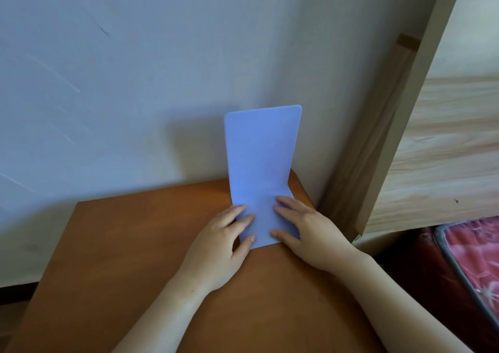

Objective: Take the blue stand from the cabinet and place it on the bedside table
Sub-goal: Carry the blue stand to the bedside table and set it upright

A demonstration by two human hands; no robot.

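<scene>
**A:** What is at the centre of the view?

**B:** A light blue, L-shaped stand of thin, smooth sheet material (262, 161). Its flat foot lies on a brown wooden bedside desk (135, 258), at the far right corner of the top, and its tall panel with rounded upper corners rises upright against a pale plastered wall (135, 69).

**A:** Where are the hands?

**B:** Both reach in from the bottom of the view with bare forearms. The left hand (224, 247) lies on the left edge of the foot, fingers spread and pointing toward the wall, thumb resting on the near part of the foot. The right hand (302, 231) mirrors it on the right edge, fingers flat on the blue surface and thumb near the front edge.

**A:** Is either grip closed around the stand?

**B:** No. Both are released, palms down, fingers extended and pressing flat on the foot rather than curled around it.

**A:** What else is nearby?

**B:** To the right of the desk stands a light wooden bed frame (445, 150), its headboard edge running diagonally upward. Below it, at the lower right, shows a red patterned mattress with grey piping (478, 255).
</scene>
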